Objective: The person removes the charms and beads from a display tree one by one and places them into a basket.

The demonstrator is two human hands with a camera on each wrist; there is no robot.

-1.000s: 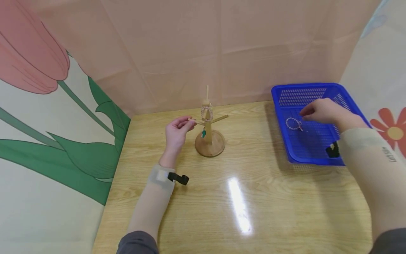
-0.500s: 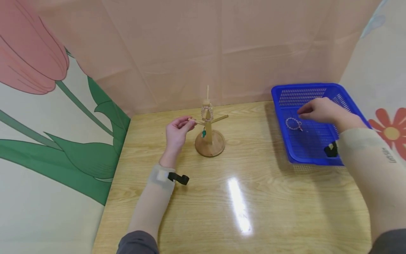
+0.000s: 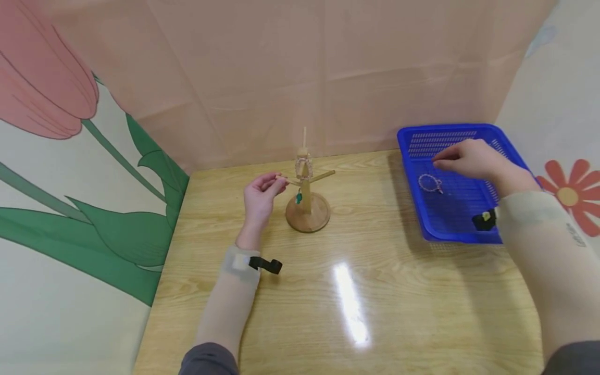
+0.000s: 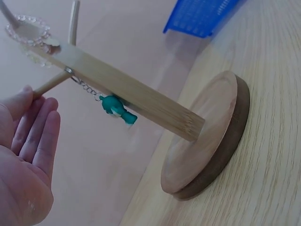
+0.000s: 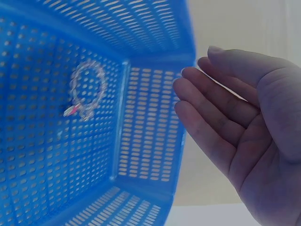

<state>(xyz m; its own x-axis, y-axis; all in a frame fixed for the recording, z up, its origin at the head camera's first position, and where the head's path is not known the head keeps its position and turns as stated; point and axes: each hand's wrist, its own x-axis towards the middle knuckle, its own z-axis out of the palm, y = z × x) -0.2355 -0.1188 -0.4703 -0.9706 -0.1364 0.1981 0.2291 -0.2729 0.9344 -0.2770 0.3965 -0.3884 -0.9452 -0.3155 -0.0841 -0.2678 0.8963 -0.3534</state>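
Observation:
My left hand (image 3: 261,196) pinches the tip of one peg of a wooden stand (image 3: 307,195) between thumb and fingers. From that peg hangs a keychain (image 4: 115,107) with a small green figure on a metal chain. Higher on the stand, a pinkish beaded bracelet (image 3: 297,167) loops over another peg. My right hand (image 3: 473,160) hovers over the blue basket (image 3: 424,221), fingers loosely bent and holding nothing. Another clear beaded bracelet (image 5: 88,87), with a small pink charm, lies on the basket floor, apart from the right hand.
The wooden table (image 3: 300,307) bears the round-based stand at the middle and the basket at the right. A pinkish backdrop (image 3: 281,78) rises behind the table. Printed flower panels stand at both sides.
My right hand has shifted slightly left over the basket, toward the bracelet. My left hand stays on the peg. The head view has shifted a little.

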